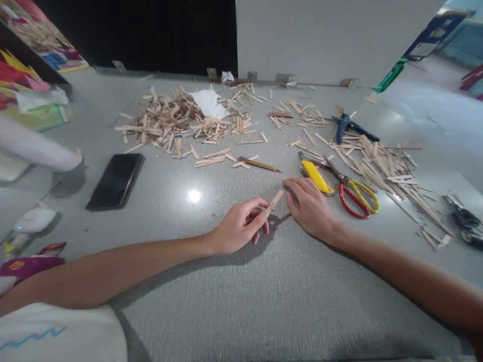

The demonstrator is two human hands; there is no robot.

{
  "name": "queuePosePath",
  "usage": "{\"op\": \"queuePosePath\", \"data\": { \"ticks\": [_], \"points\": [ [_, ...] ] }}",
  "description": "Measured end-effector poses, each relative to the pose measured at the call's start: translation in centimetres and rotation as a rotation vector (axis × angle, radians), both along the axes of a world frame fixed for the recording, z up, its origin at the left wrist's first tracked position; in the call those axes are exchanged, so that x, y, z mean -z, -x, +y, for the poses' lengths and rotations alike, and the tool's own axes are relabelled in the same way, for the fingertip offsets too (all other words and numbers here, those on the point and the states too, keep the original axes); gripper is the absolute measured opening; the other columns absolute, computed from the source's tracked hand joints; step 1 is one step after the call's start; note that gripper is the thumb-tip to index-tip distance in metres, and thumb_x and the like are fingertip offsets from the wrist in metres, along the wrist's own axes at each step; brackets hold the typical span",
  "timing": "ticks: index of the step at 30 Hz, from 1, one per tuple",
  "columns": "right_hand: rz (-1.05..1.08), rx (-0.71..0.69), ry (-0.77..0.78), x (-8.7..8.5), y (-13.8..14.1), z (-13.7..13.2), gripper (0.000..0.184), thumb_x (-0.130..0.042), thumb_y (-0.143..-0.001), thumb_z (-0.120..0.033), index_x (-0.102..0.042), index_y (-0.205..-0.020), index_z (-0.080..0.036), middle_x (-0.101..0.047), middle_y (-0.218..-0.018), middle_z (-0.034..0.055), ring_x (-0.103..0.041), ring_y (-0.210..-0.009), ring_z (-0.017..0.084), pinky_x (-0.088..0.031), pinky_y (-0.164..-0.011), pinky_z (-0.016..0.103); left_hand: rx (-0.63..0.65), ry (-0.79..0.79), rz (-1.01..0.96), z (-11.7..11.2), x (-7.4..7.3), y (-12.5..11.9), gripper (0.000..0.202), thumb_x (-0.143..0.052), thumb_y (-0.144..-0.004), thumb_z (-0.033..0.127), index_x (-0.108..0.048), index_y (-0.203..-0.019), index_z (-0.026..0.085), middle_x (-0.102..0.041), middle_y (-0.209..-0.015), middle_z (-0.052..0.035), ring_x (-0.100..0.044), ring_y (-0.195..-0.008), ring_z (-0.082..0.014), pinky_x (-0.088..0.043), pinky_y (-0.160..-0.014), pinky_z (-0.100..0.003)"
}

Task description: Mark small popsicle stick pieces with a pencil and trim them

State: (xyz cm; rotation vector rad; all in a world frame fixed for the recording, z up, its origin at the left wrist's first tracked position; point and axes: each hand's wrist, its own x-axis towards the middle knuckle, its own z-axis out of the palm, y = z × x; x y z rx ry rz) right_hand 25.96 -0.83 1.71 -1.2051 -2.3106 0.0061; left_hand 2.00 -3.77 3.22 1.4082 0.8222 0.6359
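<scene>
Between the thumb and fingers of my left hand (245, 223) is a short wooden craft stick (276, 200) with a small dark marking on it, tilted up to the right. My right hand (311, 207) rests on the table just right of the stick, palm down, fingers loosely bent, with nothing visible in it. Beyond its fingertips lies a pencil (260, 164). A yellow utility knife (317, 177) sits close behind that hand, and scissors (352, 193) with one red and one yellow handle lie to its right.
A big heap of wooden sticks (158, 120) with a white paper scrap (211, 103) lies behind; more sticks (392, 171) spread at right beside a dark blue hand tool (344, 128). A phone (116, 181) is at left, near another person's arm (37, 143). A black tool (466, 221) is far right.
</scene>
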Motion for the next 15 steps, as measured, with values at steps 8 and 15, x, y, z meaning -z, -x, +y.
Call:
{"op": "queuePosePath", "data": {
  "ticks": [8, 15],
  "points": [
    [-0.072, -0.075, 0.013, -0.6, -0.7, 1.4, 0.041, -0.044, -0.107, -0.015, -0.066, -0.142, -0.018, -0.074, -0.128, 0.0191, -0.070, -0.117, 0.035, -0.058, -0.104, 0.060, 0.000, -0.032, 0.009, 0.1, 0.4, -0.2, 0.035, -0.056, -0.105, 0.053, -0.063, -0.107, 0.018, -0.066, -0.074, 0.0006, -0.055, -0.048, -0.0083, -0.043, -0.047, -0.019],
    [-0.307, -0.102, 0.107, -1.7, 0.8, 7.5, 0.044, -0.048, -0.108, -0.020, -0.059, -0.150, -0.019, -0.076, -0.125, 0.0182, -0.072, -0.114, 0.036, -0.059, -0.097, 0.053, 0.011, -0.014, 0.037, 0.1, 0.4, -0.5, 0.032, -0.059, -0.104, 0.045, -0.065, -0.090, 0.017, -0.064, -0.070, 0.0015, -0.054, -0.046, -0.0068, -0.040, -0.043, -0.017]
  ]
}}
